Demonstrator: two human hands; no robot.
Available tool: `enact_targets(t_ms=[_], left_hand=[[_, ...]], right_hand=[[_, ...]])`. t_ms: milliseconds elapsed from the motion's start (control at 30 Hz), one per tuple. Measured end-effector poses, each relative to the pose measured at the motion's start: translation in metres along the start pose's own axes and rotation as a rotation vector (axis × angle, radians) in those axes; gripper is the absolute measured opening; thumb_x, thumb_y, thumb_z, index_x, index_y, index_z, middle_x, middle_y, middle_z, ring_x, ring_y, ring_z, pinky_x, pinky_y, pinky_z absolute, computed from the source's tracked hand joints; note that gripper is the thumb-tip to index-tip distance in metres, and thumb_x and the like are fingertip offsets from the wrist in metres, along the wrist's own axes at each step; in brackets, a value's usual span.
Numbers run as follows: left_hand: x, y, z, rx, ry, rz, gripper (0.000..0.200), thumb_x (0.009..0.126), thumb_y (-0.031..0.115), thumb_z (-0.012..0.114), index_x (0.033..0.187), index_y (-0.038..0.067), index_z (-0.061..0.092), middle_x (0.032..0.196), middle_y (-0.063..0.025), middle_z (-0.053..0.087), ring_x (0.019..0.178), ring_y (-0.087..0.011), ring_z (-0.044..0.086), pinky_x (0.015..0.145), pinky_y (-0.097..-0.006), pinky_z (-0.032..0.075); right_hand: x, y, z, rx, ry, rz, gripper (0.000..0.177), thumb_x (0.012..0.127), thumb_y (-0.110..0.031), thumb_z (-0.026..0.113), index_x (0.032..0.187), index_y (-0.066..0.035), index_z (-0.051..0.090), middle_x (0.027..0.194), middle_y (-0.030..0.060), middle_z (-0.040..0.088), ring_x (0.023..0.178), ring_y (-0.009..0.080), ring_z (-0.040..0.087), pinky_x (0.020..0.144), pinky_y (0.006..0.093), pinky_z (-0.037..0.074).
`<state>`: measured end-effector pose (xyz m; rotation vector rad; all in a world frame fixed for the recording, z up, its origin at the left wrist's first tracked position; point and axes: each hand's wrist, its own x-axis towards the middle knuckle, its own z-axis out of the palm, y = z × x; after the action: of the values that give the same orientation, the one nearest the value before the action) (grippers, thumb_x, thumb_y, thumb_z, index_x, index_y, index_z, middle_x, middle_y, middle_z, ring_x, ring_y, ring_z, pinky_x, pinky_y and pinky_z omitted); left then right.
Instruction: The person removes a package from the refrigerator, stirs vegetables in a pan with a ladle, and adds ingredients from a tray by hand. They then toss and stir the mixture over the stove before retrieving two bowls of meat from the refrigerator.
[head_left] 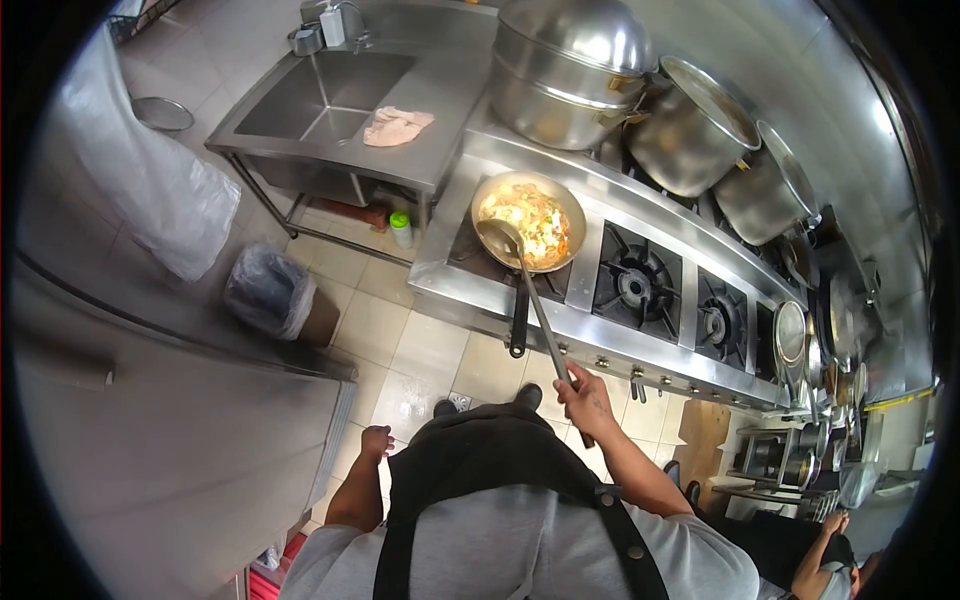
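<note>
My right hand (585, 402) is closed around the long metal handle of a ladle (540, 310). The ladle's round bowl rests inside a frying pan (577, 215), at the left edge of the food. Chopped food (535, 222) in yellow, orange and pale pieces covers much of the pan's bottom. The pan sits on the leftmost front burner of the stove (590, 320), its black handle pointing toward me with no hand on it. My left hand (377, 442) hangs low beside my dark apron, fingers curled in, with nothing visible in it.
Large steel pots (690, 130) and a lidded steamer (570, 75) line the back. A steel sink (290, 95) stands left with a pink cloth (398, 127) beside it. A lined bin (270, 290) is on the floor. Another person (815, 560) is at lower right.
</note>
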<state>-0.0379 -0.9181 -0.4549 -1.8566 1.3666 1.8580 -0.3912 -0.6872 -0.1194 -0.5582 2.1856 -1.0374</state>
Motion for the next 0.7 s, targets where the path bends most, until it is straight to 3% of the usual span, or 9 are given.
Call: enact_targets(t_ms=[33,133,167,267,333,433,567,633,700], left_hand=[[-0.003,0.003,0.002,-0.017,0.018,0.001,0.028,0.086,0.026,0.053,0.100,0.002,0.059,0.077,-0.0102,0.064,0.056,-0.0198,0.061,0.045,-0.0352,0.046],[-0.008,0.010,0.001,-0.011,0.010,0.015,0.028,0.086,0.025,0.054,0.101,0.002,0.059,0.076,-0.0097,0.064,0.055,-0.0196,0.061,0.045,-0.0342,0.046],[-0.010,0.011,0.000,-0.011,0.013,0.011,0.028,0.086,0.025,0.054,0.101,0.002,0.059,0.076,-0.0097,0.064,0.055,-0.0196,0.061,0.045,-0.0342,0.046],[-0.009,0.006,0.000,-0.027,0.043,0.007,0.027,0.086,0.024,0.054,0.101,0.003,0.059,0.076,-0.0097,0.064,0.055,-0.0197,0.061,0.045,-0.0333,0.045],[-0.005,-0.007,-0.007,0.284,-0.035,0.245,0.027,0.085,0.021,0.054,0.100,-0.001,0.059,0.076,-0.0125,0.064,0.055,-0.0213,0.060,0.044,-0.0336,0.046],[0.001,-0.015,-0.006,0.304,-0.059,0.284,0.027,0.085,0.019,0.054,0.097,-0.005,0.058,0.075,-0.0157,0.063,0.053,-0.0230,0.060,0.045,-0.0348,0.048],[-0.011,-0.001,-0.002,0.176,-0.024,0.145,0.028,0.085,0.018,0.054,0.095,-0.008,0.056,0.074,-0.0179,0.062,0.051,-0.0243,0.058,0.046,-0.0356,0.049],[0.020,-0.025,-0.005,0.352,-0.081,0.455,0.027,0.085,0.020,0.054,0.097,-0.005,0.057,0.073,-0.0148,0.062,0.052,-0.0225,0.058,0.046,-0.0350,0.048],[0.014,-0.018,-0.001,0.314,-0.072,0.394,0.027,0.085,0.021,0.055,0.097,-0.003,0.058,0.073,-0.0133,0.063,0.053,-0.0214,0.058,0.046,-0.0347,0.047]], right_hand=[[0.006,0.003,-0.002,-0.078,0.024,-0.021,0.046,0.086,-0.015,0.058,0.128,0.001,0.047,0.065,0.0130,0.061,0.049,0.0152,0.054,0.050,0.0302,0.043],[-0.003,-0.003,-0.012,-0.185,0.048,-0.087,0.046,0.086,-0.015,0.057,0.128,0.000,0.047,0.064,0.0133,0.060,0.049,0.0164,0.053,0.052,0.0311,0.043],[-0.009,-0.003,-0.017,-0.181,0.032,-0.117,0.047,0.088,-0.014,0.058,0.131,0.000,0.044,0.062,0.0048,0.055,0.044,0.0087,0.046,0.043,0.0249,0.039],[-0.030,-0.025,-0.030,0.013,-0.051,0.044,0.047,0.088,-0.013,0.058,0.131,-0.001,0.045,0.061,0.0051,0.055,0.043,0.0083,0.045,0.042,0.0248,0.038],[-0.027,-0.032,-0.033,0.046,-0.068,0.120,0.046,0.087,-0.015,0.059,0.129,0.000,0.046,0.061,0.0078,0.057,0.047,0.0113,0.050,0.046,0.0269,0.040],[0.003,-0.005,-0.029,-0.054,-0.019,0.044,0.050,0.087,-0.016,0.058,0.130,0.003,0.043,0.059,0.0062,0.055,0.046,0.0120,0.051,0.046,0.0279,0.042],[0.014,-0.001,-0.020,0.010,-0.005,0.057,0.047,0.088,-0.016,0.057,0.132,-0.003,0.044,0.061,0.0035,0.054,0.044,0.0083,0.047,0.039,0.0242,0.038],[0.014,-0.001,-0.021,0.005,-0.006,0.062,0.047,0.089,-0.018,0.057,0.132,-0.003,0.044,0.061,0.0033,0.054,0.044,0.0084,0.047,0.038,0.0243,0.039],[0.014,0.002,-0.023,0.005,-0.021,0.068,0.048,0.089,-0.018,0.056,0.133,-0.003,0.043,0.061,0.0031,0.054,0.043,0.0083,0.047,0.038,0.0241,0.039]])
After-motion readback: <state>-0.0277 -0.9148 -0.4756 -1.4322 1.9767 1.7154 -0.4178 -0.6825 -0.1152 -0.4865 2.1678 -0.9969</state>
